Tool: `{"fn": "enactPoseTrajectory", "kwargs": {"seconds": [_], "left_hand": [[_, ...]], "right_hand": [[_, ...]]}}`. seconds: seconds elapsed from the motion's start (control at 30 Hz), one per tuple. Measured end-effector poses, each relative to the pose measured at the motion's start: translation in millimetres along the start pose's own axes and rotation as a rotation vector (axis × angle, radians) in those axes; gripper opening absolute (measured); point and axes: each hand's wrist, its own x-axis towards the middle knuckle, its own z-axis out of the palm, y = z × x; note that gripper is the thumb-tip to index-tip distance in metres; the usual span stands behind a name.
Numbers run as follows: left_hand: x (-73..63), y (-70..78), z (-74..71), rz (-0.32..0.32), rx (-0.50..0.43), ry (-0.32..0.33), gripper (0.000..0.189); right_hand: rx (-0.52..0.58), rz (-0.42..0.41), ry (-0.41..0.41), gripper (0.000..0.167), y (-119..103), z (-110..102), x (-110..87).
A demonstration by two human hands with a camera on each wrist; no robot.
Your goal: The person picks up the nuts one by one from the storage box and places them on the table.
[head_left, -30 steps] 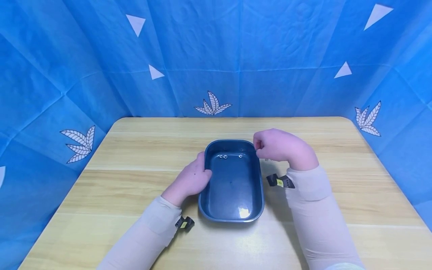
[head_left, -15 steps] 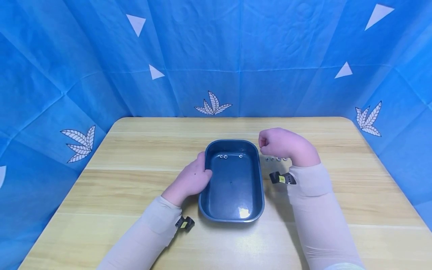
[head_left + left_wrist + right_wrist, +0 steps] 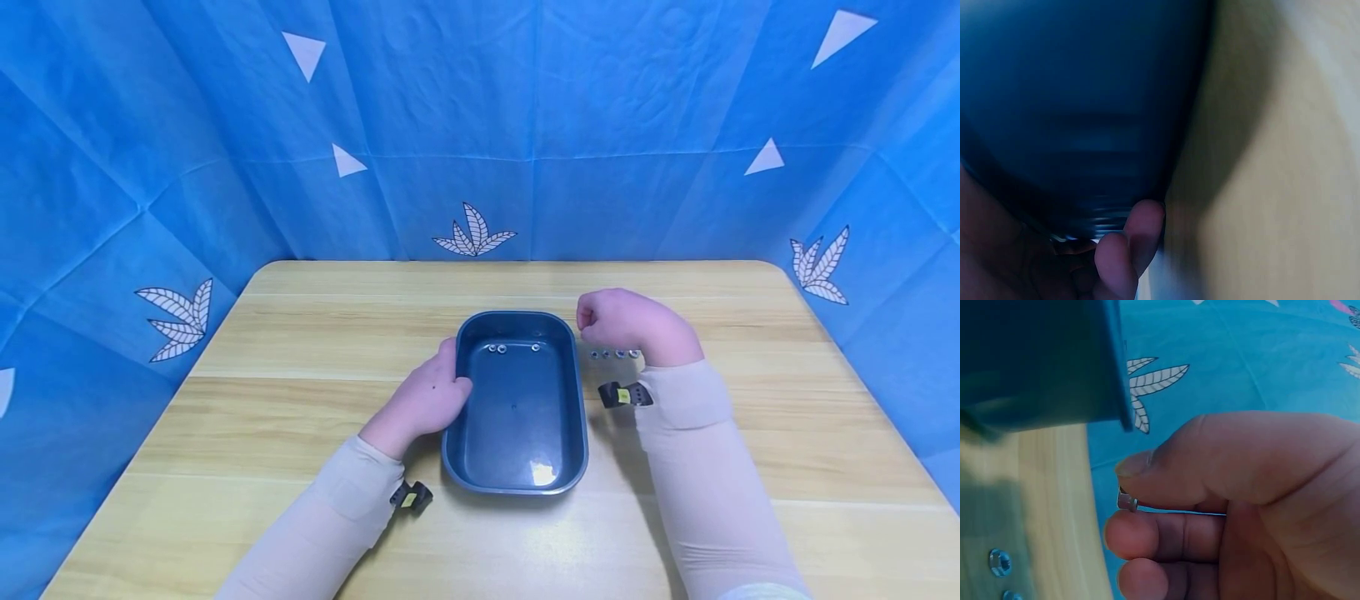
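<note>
Nut [image 3: 1126, 501], small and pinched in the right hand [image 3: 632, 323], could slip; a tug from the left hand [image 3: 427, 392], clamped on the tray [image 3: 516, 437], might tilt it.

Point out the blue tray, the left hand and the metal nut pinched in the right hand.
Blue tray [image 3: 510, 429]: head view, on its bare inner floor.
Left hand [image 3: 433, 392]: head view, on the back of the hand.
Metal nut [image 3: 1126, 500]: right wrist view, on its exposed side.

Metal nut [image 3: 1127, 500] btwn R fingers [image 3: 1132, 536], open-top blue bin [image 3: 515, 425]
</note>
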Motion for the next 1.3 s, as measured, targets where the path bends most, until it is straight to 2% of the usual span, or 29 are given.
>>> {"fn": "enactPoseTrajectory", "kwargs": {"seconds": [0.27, 0.63, 0.9, 1.3], "left_hand": [[0.4, -0.3, 0.2, 0.001, 0.010, 0.003, 0.065], [-0.8, 0.7, -0.8, 0.000, 0.009, -0.003, 0.066], [-0.9, -0.2, -1.1, 0.029, 0.018, 0.016, 0.063], [-2.2, 1.1, -1.2, 0.011, 0.017, 0.007, 0.065]], "right_hand": [[-0.002, 0.039, -0.024, 0.008, 13, 7, 8.4], [-0.005, 0.058, -0.030, 0.014, 29, 17, 19.8], [-0.012, 0.053, -0.043, 0.016, 34, 23, 26.3], [-0.015, 0.062, -0.056, 0.012, 36, 27, 30.0]]}}
